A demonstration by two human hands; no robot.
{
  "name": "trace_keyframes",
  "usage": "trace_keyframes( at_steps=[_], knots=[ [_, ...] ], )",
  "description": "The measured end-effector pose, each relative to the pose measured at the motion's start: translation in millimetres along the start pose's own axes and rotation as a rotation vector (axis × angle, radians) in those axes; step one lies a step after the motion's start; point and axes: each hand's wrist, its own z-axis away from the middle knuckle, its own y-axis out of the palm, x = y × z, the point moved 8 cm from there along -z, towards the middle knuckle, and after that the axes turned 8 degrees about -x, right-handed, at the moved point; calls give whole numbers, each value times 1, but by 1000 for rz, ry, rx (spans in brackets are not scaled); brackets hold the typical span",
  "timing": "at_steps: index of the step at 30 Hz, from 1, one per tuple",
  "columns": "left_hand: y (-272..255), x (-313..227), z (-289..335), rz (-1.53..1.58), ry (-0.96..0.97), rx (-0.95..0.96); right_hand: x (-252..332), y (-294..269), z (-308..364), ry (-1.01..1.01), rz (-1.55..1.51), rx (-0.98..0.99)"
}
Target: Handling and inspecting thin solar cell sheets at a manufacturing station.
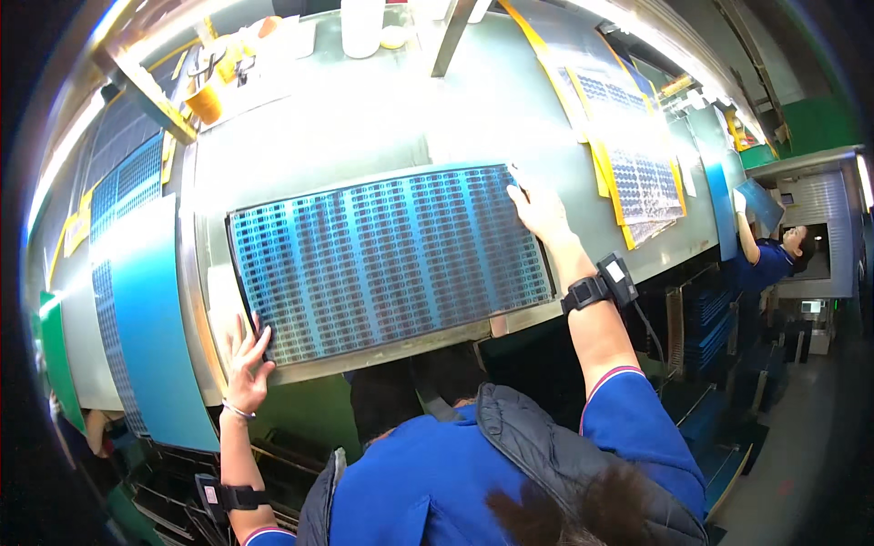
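A flat rectangular blue panel point(391, 264) with rows of small dark repeated marks lies, slightly turned, on the bright worktable in front of me. My left hand point(248, 358) is at its near left corner, fingers spread, with fingertips touching the edge. At the far right corner, my right hand point(542, 211) grips the panel's edge between thumb and fingers; part of those fingers is hidden. Both wrists carry black straps with small boxes.
Plain blue sheets point(155, 309) lie to the left. Patterned sheets with yellow borders point(633, 155) lie to the right. An orange cup of tools point(204, 102) and a white cylinder point(362, 27) stand at the back. Far right, a co-worker point(774, 259) holds a blue panel.
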Motion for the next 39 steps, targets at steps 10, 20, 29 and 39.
trace_keyframes(
  at_steps=[10,20,29,39],
  knots=[
    [1,-7,0,23,-32,-38,-1,9,-23,60,152,56],
    [-3,-5,0,17,-36,-32,6,8,-23,44,150,56],
    [16,-20,17,-417,-40,-31,40,9,-15,-246,437,-179],
    [-21,-2,-145,-388,-60,-586,35,29,-14,-153,195,-314]
  ],
)
